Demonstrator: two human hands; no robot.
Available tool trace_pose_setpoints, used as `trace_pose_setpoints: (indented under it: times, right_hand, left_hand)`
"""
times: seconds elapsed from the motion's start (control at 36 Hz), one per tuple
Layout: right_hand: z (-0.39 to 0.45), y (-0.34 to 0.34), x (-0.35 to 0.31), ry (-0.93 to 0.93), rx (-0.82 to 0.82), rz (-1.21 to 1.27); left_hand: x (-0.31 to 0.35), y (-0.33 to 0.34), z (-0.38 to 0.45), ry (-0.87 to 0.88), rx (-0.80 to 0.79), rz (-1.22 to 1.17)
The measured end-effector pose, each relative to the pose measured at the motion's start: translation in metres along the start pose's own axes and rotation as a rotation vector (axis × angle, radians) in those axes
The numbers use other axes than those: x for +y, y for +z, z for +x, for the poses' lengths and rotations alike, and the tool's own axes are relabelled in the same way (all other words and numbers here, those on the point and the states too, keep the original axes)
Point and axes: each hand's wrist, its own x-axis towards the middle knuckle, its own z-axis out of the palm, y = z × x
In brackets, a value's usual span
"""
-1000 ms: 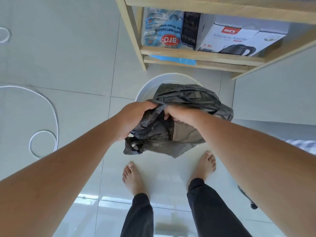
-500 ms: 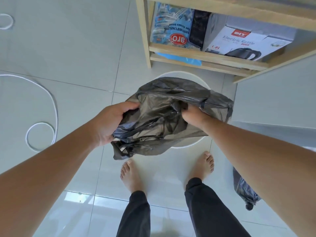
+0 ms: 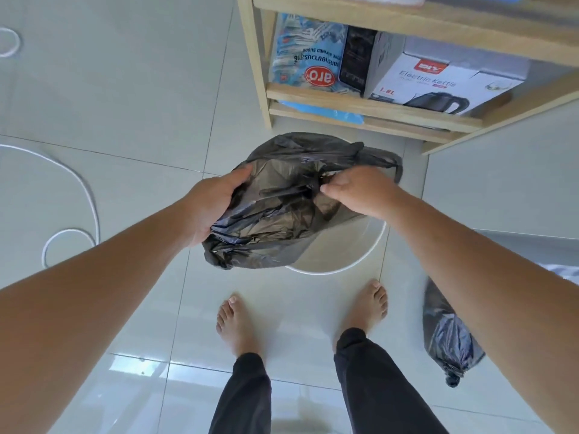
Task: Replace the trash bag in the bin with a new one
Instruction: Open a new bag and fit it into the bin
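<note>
Fingers of the left hand [image 3: 210, 204] curl around the near-left edge of the dark trash bag [image 3: 282, 211], clamped on its bunched plastic; fingers of the right hand [image 3: 354, 191] are pinched together on a fold at the bag's upper middle, the fingertips themselves tucked into the creases and hard to make out; the bag hangs crumpled and partly spread directly over the white bin [image 3: 344, 255], covering most of its mouth, so only the bin's near-right rim and a slice of its pale inner wall show, and whether anything lies inside the bin cannot be told; beyond the bin stands a wooden shelf [image 3: 369, 104], cut off at the top and right edges of the view; on its lower board sit one blue packet [image 3: 304, 57], one black box [image 3: 355, 61] and one white electric-kettle box [image 3: 445, 79]; right of the bin, one tied dark bag [image 3: 445, 336] lies on the tiled floor [image 3: 125, 104], its upper part hidden behind the right forearm; left of the bin a white cord [image 3: 89, 195] loops across the tiles, running out of frame; just on the near side of the bin are two bare feet, with dark trouser legs below them.
</note>
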Motion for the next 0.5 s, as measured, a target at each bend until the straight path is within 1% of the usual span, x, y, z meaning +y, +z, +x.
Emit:
trace_pose_setpoints:
  times: [0.08,0.14,0.19,0.25,0.31,0.39,0.44,0.5]
  right_hand:
    - [-0.005,-0.009,0.023,-0.033,0.17,0.075]
    - [-0.008,-0.012,0.037,-0.047,0.249,0.089]
    - [-0.008,-0.01,0.05,-0.037,0.325,0.069]
    - [-0.006,-0.006,0.06,-0.028,0.433,0.027]
    - [-0.006,-0.002,0.064,-0.004,0.5,-0.001]
    - [-0.005,-0.001,0.064,0.037,0.544,0.022]
    - [-0.002,-0.004,0.064,0.08,0.509,0.043]
    - [0.004,-0.008,0.065,0.134,0.431,0.083]
  left_hand:
    - [0.005,0.007,0.01,-0.008,0.005,0.062]
    - [0.006,0.012,0.017,-0.006,0.04,0.113]
    - [0.006,0.018,0.025,0.006,0.07,0.162]
    - [0.006,0.025,0.03,0.012,0.06,0.217]
    - [0.007,0.032,0.034,0.024,0.046,0.267]
    - [0.009,0.041,0.038,0.041,0.041,0.313]
    - [0.01,0.043,0.04,0.064,0.022,0.316]
    - [0.009,0.042,0.043,0.119,-0.02,0.302]
